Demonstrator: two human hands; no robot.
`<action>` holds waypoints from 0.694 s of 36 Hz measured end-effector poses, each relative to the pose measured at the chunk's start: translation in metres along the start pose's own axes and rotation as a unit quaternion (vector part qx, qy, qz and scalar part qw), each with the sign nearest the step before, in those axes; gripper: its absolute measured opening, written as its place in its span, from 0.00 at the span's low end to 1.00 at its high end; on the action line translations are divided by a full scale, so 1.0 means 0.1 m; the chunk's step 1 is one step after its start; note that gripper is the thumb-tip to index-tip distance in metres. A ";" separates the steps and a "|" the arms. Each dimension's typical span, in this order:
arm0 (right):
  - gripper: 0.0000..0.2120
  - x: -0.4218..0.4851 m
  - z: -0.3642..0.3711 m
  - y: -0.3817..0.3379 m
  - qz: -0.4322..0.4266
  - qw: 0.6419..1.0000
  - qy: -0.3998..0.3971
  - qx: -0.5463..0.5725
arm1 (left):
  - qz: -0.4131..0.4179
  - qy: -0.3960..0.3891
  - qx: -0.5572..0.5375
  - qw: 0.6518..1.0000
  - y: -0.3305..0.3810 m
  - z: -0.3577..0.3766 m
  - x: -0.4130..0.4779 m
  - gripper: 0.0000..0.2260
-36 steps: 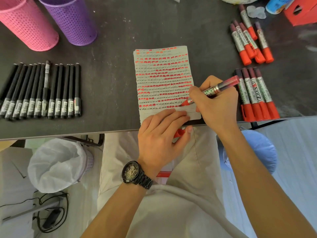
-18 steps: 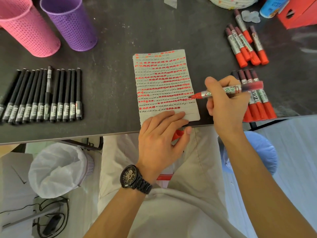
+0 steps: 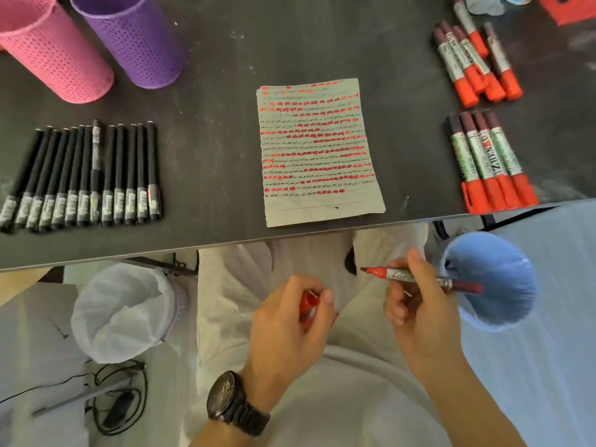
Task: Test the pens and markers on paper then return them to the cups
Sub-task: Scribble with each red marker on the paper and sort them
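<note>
My right hand (image 3: 419, 304) grips an uncapped red marker (image 3: 400, 275) over my lap, its tip pointing left. My left hand (image 3: 287, 324) holds the marker's red cap (image 3: 308, 301) a little to the left of that tip. Both hands are below the table's front edge. The paper (image 3: 317, 150), filled with rows of red and black marks, lies alone in the middle of the dark table (image 3: 213, 137). A pink cup (image 3: 48, 53) and a purple cup (image 3: 135, 43) stand at the back left.
Several black pens (image 3: 84, 179) lie in a row at the left. Two groups of red markers lie at the right, one near (image 3: 490, 162) and one farther back (image 3: 474, 62). A lined bin (image 3: 122, 311) and cables (image 3: 119, 401) are on the floor, left of my knees.
My right hand lifted the marker off the paper and drew it down over my lap. My left hand left the paper and came down too, with the cap in it.
</note>
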State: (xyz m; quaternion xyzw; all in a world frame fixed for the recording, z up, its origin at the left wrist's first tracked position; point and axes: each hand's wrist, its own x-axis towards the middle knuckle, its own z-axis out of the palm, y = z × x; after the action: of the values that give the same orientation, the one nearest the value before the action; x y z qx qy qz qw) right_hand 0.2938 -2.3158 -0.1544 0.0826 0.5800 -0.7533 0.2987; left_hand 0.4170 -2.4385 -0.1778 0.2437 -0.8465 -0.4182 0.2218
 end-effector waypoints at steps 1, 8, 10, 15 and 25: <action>0.14 -0.01 -0.02 0.05 0.025 0.999 -0.006 0.035 | -0.063 -0.029 -0.025 0.997 -0.01 0.01 -0.04 0.07; 0.12 -0.03 -0.02 0.21 0.076 0.993 -0.034 0.079 | -0.331 -0.159 -0.276 0.888 -0.13 0.00 -0.09 0.06; 0.11 -0.02 0.00 0.21 0.084 0.995 -0.028 0.049 | -0.343 -0.153 -0.291 0.880 -0.13 -0.01 -0.07 0.04; 0.16 0.02 0.05 0.21 0.106 0.994 -0.009 -0.021 | -0.360 -0.109 -0.319 0.870 -0.09 -0.03 -0.01 0.17; 0.20 -0.05 0.15 0.22 0.085 0.992 0.004 -0.089 | -0.338 -0.083 -0.329 0.878 -0.10 -0.07 -0.01 0.17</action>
State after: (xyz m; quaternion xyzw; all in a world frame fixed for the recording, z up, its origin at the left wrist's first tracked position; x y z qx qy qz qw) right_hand 0.3134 -2.3308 -0.1659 0.1081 0.6368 -0.6702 0.3655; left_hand 0.4244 -2.4476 -0.1821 0.3926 -0.5414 -0.7409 0.0629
